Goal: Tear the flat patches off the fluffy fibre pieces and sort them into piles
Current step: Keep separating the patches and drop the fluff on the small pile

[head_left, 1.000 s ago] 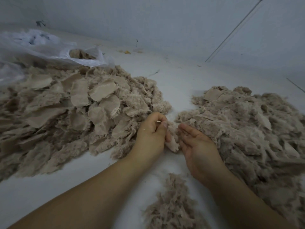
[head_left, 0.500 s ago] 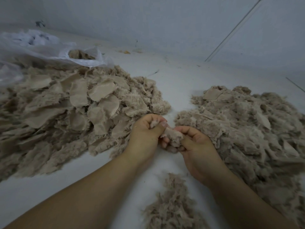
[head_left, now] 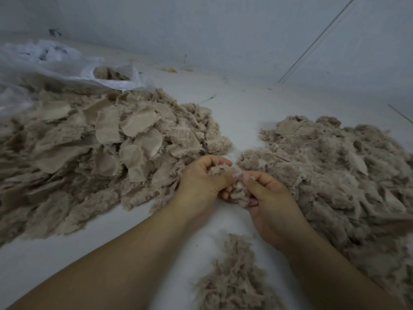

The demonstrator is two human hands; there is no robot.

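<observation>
Nearest the person, a small heap of loose fibre (head_left: 232, 278) lies on the pale table (head_left: 234, 113) between the forearms. Beyond it, the left hand (head_left: 201, 180) and right hand (head_left: 270, 198) meet, both with fingers curled round one fluffy fibre piece (head_left: 237, 189). Further out, the left pile (head_left: 93, 153), showing many flat patches, and the right pile (head_left: 335, 175) flank the hands. A clear plastic bag (head_left: 67, 68) lies behind the left pile.

Left pile (head_left: 89, 157): cut off by the left edge.
Right pile (head_left: 335, 175): cut off at the right edge.
Held fibre piece (head_left: 239, 189): largely hidden within both hands.
</observation>
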